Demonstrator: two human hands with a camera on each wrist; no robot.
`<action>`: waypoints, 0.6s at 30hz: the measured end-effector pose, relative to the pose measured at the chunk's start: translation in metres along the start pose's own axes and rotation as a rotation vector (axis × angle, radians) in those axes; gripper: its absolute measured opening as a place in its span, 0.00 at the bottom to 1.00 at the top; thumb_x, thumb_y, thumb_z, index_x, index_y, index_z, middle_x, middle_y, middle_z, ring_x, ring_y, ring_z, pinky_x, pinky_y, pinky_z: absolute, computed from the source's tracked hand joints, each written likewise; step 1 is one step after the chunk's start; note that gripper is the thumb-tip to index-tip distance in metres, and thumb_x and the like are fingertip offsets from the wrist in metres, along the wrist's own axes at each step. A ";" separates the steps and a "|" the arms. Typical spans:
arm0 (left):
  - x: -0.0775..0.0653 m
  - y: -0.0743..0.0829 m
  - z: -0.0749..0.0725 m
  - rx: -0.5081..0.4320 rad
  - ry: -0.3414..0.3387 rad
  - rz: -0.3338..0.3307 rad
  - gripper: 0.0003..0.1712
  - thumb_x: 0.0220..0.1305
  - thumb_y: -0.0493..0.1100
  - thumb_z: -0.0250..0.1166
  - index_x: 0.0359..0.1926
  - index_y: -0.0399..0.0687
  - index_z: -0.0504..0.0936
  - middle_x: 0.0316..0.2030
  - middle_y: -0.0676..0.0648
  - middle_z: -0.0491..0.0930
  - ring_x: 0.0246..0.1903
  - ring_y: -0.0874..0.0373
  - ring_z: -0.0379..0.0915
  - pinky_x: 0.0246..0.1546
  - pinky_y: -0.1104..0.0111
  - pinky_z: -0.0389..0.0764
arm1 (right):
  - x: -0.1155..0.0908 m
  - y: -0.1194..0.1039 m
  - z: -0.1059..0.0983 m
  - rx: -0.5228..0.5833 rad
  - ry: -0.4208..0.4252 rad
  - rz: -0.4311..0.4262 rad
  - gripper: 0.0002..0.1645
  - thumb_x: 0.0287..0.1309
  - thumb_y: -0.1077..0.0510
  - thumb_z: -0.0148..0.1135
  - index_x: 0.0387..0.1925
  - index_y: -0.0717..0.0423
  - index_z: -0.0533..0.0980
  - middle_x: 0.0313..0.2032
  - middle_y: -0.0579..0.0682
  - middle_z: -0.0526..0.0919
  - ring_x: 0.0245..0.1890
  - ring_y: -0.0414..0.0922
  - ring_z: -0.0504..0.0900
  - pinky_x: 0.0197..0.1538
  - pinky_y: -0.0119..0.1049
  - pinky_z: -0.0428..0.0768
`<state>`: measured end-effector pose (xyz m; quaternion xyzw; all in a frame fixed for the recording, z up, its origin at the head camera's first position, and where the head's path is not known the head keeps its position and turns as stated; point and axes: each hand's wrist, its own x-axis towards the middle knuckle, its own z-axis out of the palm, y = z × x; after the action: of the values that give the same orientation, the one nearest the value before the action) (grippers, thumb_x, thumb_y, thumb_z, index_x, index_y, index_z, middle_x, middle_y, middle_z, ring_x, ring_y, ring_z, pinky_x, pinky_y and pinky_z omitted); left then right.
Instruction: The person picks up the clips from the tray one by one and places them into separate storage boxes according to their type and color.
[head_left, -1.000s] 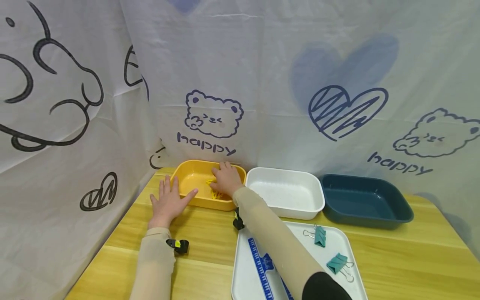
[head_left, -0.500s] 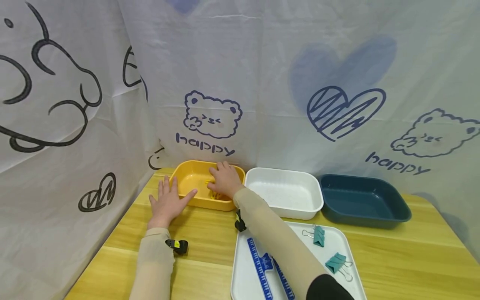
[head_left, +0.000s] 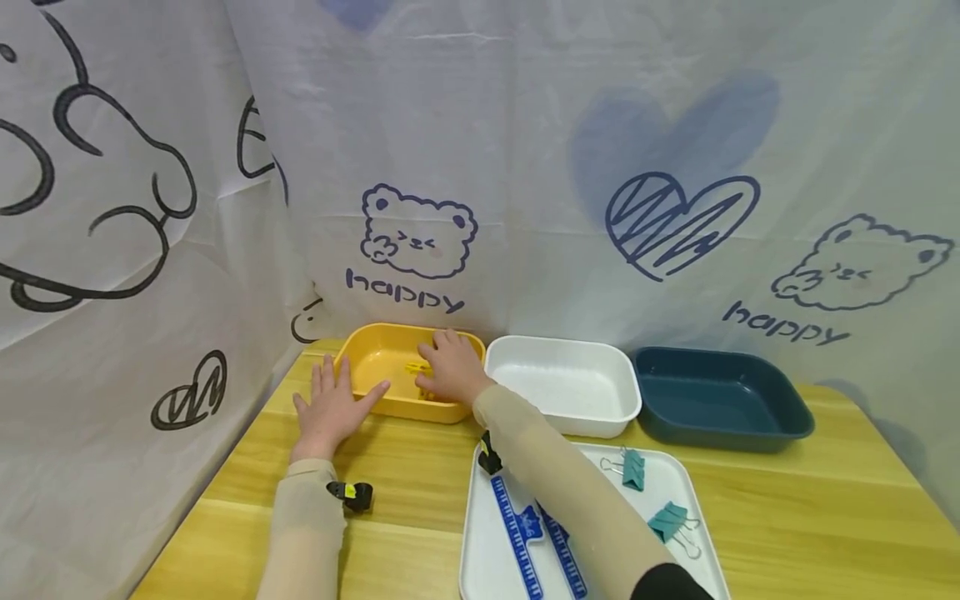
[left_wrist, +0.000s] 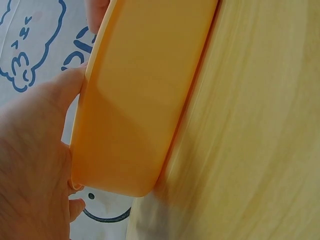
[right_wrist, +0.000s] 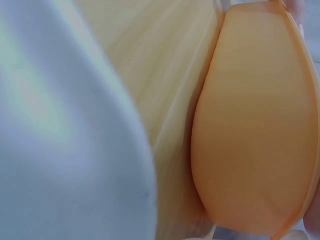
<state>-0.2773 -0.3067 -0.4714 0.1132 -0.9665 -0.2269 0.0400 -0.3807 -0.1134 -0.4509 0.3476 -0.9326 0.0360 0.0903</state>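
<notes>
A yellow plastic bin [head_left: 420, 408] stands at the back left of the table, and its side wall [left_wrist: 140, 100] fills much of the left wrist view. My left hand [head_left: 327, 417] has its fingers spread at the bin's left front corner, with the thumb [left_wrist: 72, 87] along the rim. Inside the bin my right hand [head_left: 456, 372] reaches down over small yellow plastic pieces [head_left: 417, 367], too small to identify. Its fingers bend toward them, but whether they grip one is hidden. In the right wrist view only bits of that hand show past the bin wall [right_wrist: 255, 120].
A white bin [head_left: 570, 379] and a dark teal bin [head_left: 720, 400] stand to the right. In front, a white tray [head_left: 480, 533] holds two blue rulers [head_left: 517, 537] and two teal binder clips [head_left: 669, 522]. A printed curtain [head_left: 540, 275] hangs behind.
My right hand has shifted slightly within the yellow bin, and the yellow pieces show at a different angle beside its thumb. My left hand stays on the rim. The head view has turned slightly.
</notes>
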 end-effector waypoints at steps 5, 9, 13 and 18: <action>-0.001 0.000 -0.001 0.001 0.004 0.003 0.64 0.58 0.83 0.39 0.77 0.40 0.37 0.76 0.33 0.26 0.75 0.34 0.19 0.64 0.27 0.29 | -0.007 0.000 -0.001 -0.029 0.033 -0.033 0.29 0.61 0.40 0.56 0.61 0.44 0.73 0.53 0.49 0.73 0.54 0.47 0.67 0.62 0.43 0.70; -0.002 0.000 -0.002 0.007 0.001 0.002 0.64 0.58 0.83 0.39 0.77 0.39 0.36 0.76 0.33 0.25 0.75 0.34 0.20 0.64 0.26 0.29 | -0.012 0.002 -0.003 -0.037 0.032 -0.036 0.30 0.61 0.39 0.56 0.62 0.44 0.72 0.55 0.49 0.73 0.55 0.47 0.67 0.64 0.43 0.69; -0.002 0.000 -0.002 0.010 -0.002 -0.001 0.64 0.59 0.83 0.39 0.77 0.39 0.36 0.76 0.32 0.26 0.75 0.33 0.21 0.64 0.26 0.29 | -0.018 0.005 -0.006 -0.038 0.031 -0.046 0.31 0.61 0.39 0.56 0.63 0.45 0.72 0.57 0.50 0.72 0.57 0.48 0.67 0.67 0.44 0.68; -0.002 0.001 -0.002 0.008 -0.004 0.005 0.64 0.59 0.83 0.39 0.77 0.39 0.36 0.76 0.32 0.26 0.75 0.33 0.20 0.64 0.27 0.29 | -0.026 0.011 -0.008 -0.063 0.067 -0.100 0.29 0.61 0.40 0.56 0.60 0.47 0.74 0.52 0.50 0.72 0.53 0.47 0.67 0.64 0.43 0.68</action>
<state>-0.2753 -0.3064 -0.4695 0.1105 -0.9677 -0.2232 0.0384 -0.3680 -0.0874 -0.4485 0.3895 -0.9111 0.0135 0.1342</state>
